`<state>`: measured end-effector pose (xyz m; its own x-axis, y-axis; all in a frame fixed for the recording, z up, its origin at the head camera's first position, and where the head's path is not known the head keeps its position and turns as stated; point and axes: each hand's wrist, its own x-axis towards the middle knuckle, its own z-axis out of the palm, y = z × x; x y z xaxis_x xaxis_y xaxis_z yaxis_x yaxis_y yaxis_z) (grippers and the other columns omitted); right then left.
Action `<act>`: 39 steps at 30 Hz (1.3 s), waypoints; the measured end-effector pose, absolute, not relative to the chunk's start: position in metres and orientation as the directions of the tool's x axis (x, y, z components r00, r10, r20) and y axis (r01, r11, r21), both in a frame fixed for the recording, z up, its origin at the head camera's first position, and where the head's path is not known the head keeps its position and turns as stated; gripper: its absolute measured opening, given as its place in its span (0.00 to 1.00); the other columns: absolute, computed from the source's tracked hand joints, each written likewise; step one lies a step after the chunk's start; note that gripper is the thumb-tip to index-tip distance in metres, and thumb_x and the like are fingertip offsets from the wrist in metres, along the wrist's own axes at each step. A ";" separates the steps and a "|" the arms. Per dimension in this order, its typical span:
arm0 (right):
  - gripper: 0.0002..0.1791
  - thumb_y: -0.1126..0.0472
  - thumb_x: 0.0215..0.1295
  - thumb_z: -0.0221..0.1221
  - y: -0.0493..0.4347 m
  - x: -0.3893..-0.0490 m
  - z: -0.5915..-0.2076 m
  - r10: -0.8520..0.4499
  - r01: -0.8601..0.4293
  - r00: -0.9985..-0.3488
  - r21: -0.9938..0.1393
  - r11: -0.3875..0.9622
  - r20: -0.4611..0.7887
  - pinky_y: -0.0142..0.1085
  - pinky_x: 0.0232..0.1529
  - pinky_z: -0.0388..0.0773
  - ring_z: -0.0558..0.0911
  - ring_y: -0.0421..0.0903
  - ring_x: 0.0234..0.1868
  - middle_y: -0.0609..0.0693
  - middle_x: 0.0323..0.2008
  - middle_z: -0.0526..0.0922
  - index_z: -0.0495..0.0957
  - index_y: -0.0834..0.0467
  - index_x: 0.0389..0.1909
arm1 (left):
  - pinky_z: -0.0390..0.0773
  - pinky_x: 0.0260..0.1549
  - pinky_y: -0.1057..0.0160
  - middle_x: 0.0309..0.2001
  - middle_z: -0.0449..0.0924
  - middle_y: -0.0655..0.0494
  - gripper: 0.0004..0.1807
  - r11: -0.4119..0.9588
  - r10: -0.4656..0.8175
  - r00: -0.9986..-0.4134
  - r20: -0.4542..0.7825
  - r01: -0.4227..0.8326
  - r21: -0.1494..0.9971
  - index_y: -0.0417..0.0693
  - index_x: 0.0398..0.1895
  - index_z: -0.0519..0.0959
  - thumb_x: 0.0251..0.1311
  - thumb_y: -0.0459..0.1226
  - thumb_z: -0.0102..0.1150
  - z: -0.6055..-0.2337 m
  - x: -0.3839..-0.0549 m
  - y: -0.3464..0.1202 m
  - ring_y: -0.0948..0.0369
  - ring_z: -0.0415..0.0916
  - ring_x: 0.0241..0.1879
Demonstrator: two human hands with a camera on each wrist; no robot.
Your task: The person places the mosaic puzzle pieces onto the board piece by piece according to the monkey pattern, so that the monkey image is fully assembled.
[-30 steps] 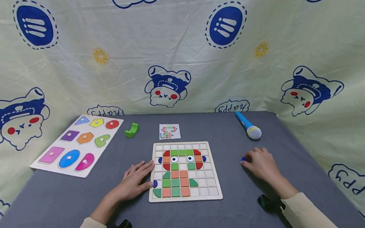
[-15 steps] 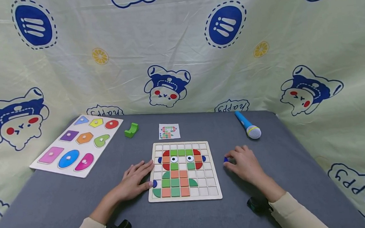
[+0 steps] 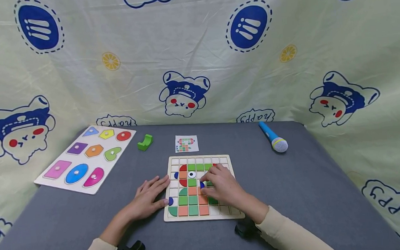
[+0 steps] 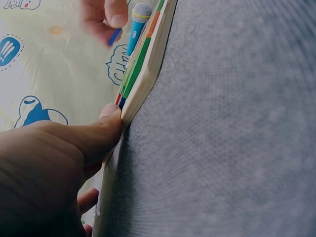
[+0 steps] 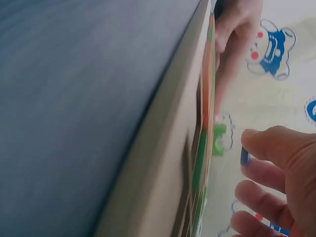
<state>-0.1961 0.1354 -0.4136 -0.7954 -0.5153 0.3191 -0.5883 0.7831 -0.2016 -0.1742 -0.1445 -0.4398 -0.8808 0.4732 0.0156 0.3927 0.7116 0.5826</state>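
My right hand is above the wooden grid board, pinching a small blue tile between thumb and fingertips. In the right wrist view the blue tile shows edge-on, apart from the board. Square and rounded tiles in red, orange, green and blue fill part of the grid, and a round eye tile is among them. My right hand covers part of the board's right side. Along the left edge rests my left hand, fingers extended, its thumb touching the rim beside a blue half-round tile.
Behind the board lies a small picture card. A green curved block and a white shape-puzzle board are at the left. A blue toy microphone lies at the back right, before a printed cloth backdrop.
My right hand has moved left from the bare table to above the board, carrying the blue tile. The left hand stays in place at the board's edge.
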 end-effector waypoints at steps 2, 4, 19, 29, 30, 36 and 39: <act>0.13 0.49 0.52 0.68 0.125 -0.196 -0.413 -0.533 -0.607 -0.785 -0.218 0.764 0.316 0.40 0.45 0.69 0.71 0.43 0.40 0.44 0.36 0.81 0.84 0.51 0.36 | 0.39 0.65 0.33 0.73 0.55 0.49 0.36 0.711 0.474 -0.880 0.016 0.393 0.583 0.46 0.72 0.57 0.62 0.46 0.56 -0.439 -0.174 -0.144 0.42 0.45 0.73; 0.13 0.49 0.52 0.68 0.117 -0.195 -0.413 -0.547 -0.618 -0.779 -0.230 0.752 0.307 0.40 0.46 0.69 0.71 0.43 0.40 0.44 0.36 0.81 0.84 0.51 0.36 | 0.39 0.65 0.33 0.73 0.55 0.49 0.36 0.711 0.475 -0.880 0.017 0.395 0.582 0.46 0.72 0.58 0.63 0.46 0.56 -0.439 -0.174 -0.144 0.42 0.45 0.73; 0.13 0.45 0.55 0.65 0.069 -0.199 -0.415 -0.581 -0.606 -0.795 -0.204 0.769 0.175 0.36 0.44 0.67 0.67 0.40 0.38 0.41 0.34 0.77 0.83 0.46 0.39 | 0.40 0.65 0.32 0.73 0.56 0.49 0.35 0.719 0.466 -0.885 0.017 0.390 0.575 0.46 0.71 0.59 0.63 0.46 0.56 -0.439 -0.174 -0.143 0.42 0.47 0.73; 0.14 0.44 0.55 0.65 0.057 -0.204 -0.416 -0.567 -0.581 -0.814 -0.183 0.793 0.127 0.35 0.44 0.66 0.67 0.41 0.38 0.42 0.36 0.79 0.84 0.46 0.39 | 0.41 0.64 0.31 0.73 0.57 0.48 0.35 0.716 0.467 -0.884 0.034 0.400 0.571 0.45 0.71 0.59 0.63 0.45 0.56 -0.439 -0.173 -0.143 0.41 0.47 0.72; 0.14 0.44 0.55 0.65 0.057 -0.204 -0.417 -0.567 -0.580 -0.815 -0.185 0.794 0.123 0.35 0.44 0.66 0.67 0.41 0.38 0.42 0.37 0.79 0.84 0.46 0.39 | 0.41 0.64 0.31 0.73 0.57 0.48 0.35 0.717 0.466 -0.884 0.033 0.400 0.572 0.45 0.71 0.59 0.63 0.45 0.56 -0.438 -0.173 -0.143 0.41 0.47 0.72; 0.12 0.46 0.56 0.65 0.060 -0.203 -0.418 -0.564 -0.581 -0.814 -0.195 0.790 0.139 0.35 0.42 0.65 0.66 0.40 0.37 0.42 0.35 0.78 0.84 0.46 0.38 | 0.41 0.64 0.31 0.73 0.56 0.48 0.35 0.718 0.466 -0.884 0.028 0.396 0.573 0.45 0.71 0.59 0.63 0.46 0.56 -0.438 -0.172 -0.142 0.40 0.47 0.72; 0.12 0.46 0.56 0.64 0.063 -0.202 -0.418 -0.566 -0.586 -0.810 -0.193 0.787 0.152 0.34 0.41 0.64 0.66 0.40 0.37 0.41 0.34 0.76 0.85 0.46 0.38 | 0.40 0.64 0.31 0.73 0.56 0.47 0.35 0.715 0.466 -0.884 0.030 0.396 0.575 0.45 0.71 0.59 0.63 0.46 0.56 -0.437 -0.173 -0.143 0.40 0.47 0.72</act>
<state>-0.2016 0.0628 -0.4180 -0.8100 -0.5664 0.1521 -0.5863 0.7866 -0.1935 -0.1725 -0.1427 -0.4371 -0.8845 0.4656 0.0300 0.3962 0.7155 0.5754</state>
